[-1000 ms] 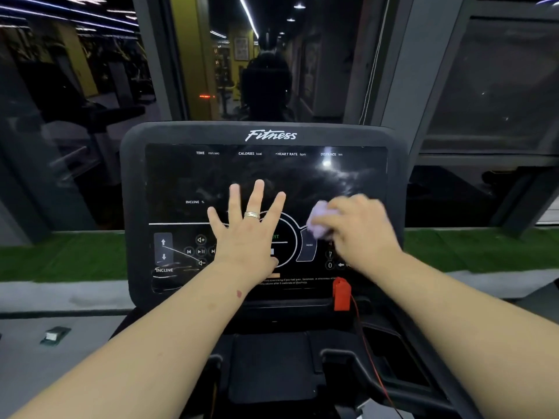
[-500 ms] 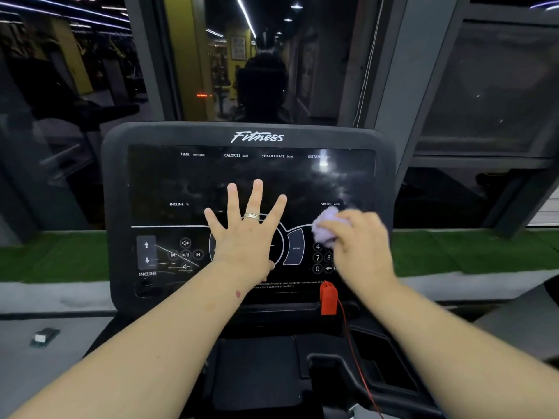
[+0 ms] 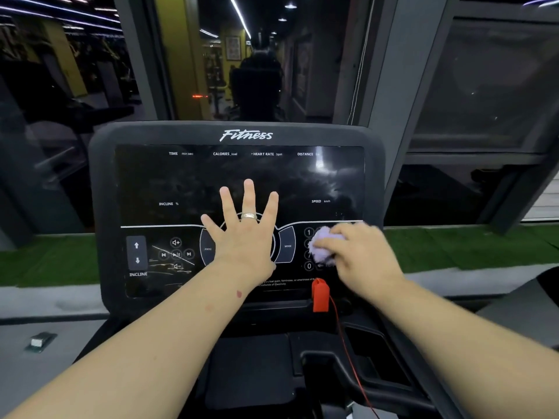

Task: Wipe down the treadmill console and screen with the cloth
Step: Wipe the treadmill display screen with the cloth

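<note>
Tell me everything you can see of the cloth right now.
The cloth is a small, pale lilac wad, soft and fluffy-looking, bunched up rather than spread flat. The right hand grips it with the fingers curled over it, hiding much of it, and presses it against the number keypad at the lower right of the treadmill console, below the white dividing line. Its edges look blurred. The left hand lies flat on the console, clear of the cloth.

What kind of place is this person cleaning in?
Most likely a gym. The black treadmill console marked "Fitness" shows time, calories and heart rate labels, a red safety key hangs below it, and dark exercise machines stand beyond the glass.
</note>
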`<state>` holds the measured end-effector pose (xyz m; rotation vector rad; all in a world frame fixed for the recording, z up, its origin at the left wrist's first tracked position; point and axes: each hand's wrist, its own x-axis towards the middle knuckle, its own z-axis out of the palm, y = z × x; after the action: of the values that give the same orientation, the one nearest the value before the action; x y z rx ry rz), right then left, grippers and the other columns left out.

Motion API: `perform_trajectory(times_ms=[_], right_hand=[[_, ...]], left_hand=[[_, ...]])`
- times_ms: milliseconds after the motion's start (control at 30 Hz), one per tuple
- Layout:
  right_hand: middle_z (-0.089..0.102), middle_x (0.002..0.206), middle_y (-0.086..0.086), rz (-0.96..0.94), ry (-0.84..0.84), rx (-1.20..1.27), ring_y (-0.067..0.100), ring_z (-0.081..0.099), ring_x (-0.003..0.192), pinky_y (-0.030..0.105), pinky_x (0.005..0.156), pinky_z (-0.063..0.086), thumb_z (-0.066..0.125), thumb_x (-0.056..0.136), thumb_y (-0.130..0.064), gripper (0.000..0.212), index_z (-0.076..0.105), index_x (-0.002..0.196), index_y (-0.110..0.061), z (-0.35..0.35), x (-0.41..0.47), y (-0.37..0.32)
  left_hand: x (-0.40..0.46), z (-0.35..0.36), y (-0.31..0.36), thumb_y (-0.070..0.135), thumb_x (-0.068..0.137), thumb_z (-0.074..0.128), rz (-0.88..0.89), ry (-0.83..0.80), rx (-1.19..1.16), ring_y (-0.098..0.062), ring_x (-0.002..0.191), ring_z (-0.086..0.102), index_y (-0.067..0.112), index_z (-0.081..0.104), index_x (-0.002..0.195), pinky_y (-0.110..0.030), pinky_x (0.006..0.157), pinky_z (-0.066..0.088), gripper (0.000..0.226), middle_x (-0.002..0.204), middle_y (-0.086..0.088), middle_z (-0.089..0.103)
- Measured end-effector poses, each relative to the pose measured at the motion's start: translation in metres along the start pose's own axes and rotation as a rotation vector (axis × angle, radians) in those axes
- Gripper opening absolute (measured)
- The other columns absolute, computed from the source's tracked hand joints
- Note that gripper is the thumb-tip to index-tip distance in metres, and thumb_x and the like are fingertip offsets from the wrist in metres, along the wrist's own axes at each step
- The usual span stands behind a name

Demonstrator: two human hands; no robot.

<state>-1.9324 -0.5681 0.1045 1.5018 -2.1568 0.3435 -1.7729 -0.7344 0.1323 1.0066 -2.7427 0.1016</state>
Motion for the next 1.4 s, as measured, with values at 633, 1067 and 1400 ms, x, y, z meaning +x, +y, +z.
perform_trajectory(times_ms=[633, 1067, 1400], right_hand=[[0.062, 0.100, 0.009, 0.303, 0.006, 0.146, 0.038, 0.063, 0.087, 0.043, 0.074, 0.049, 0.052, 0.093, -0.016, 0.036, 0.062, 0.127, -0.022, -0.002, -0.007, -0.036], [0.063, 0.079, 0.003, 0.082, 0.013, 0.022, 0.035, 0.062, 0.072, 0.042, 0.064, 0.052, 0.053, 0.073, -0.021, 0.036, 0.075, 0.101, -0.030, -0.009, -0.004, 0.002], [0.055, 0.080, 0.005, 0.074, 0.046, 0.115, 0.034, 0.058, 0.070, 0.039, 0.061, 0.049, 0.044, 0.077, -0.019, 0.043, 0.075, 0.107, -0.023, 0.015, -0.038, 0.009]], left_hand=[[-0.002, 0.005, 0.003, 0.051, 0.066, 0.090, 0.010, 0.037, 0.015, -0.054, 0.143, -0.031, 0.045, -0.031, 0.149, -0.082, 0.108, 0.013, 0.146, 0.153, -0.013, -0.047], [-0.001, 0.006, 0.004, 0.049, 0.068, 0.090, 0.015, 0.026, 0.003, -0.054, 0.142, -0.033, 0.045, -0.031, 0.150, -0.083, 0.107, 0.010, 0.145, 0.153, -0.013, -0.048], [-0.002, 0.008, 0.000, 0.050, 0.069, 0.089, 0.026, 0.035, 0.001, -0.053, 0.143, -0.032, 0.045, -0.030, 0.150, -0.082, 0.108, 0.010, 0.144, 0.155, -0.012, -0.046]])
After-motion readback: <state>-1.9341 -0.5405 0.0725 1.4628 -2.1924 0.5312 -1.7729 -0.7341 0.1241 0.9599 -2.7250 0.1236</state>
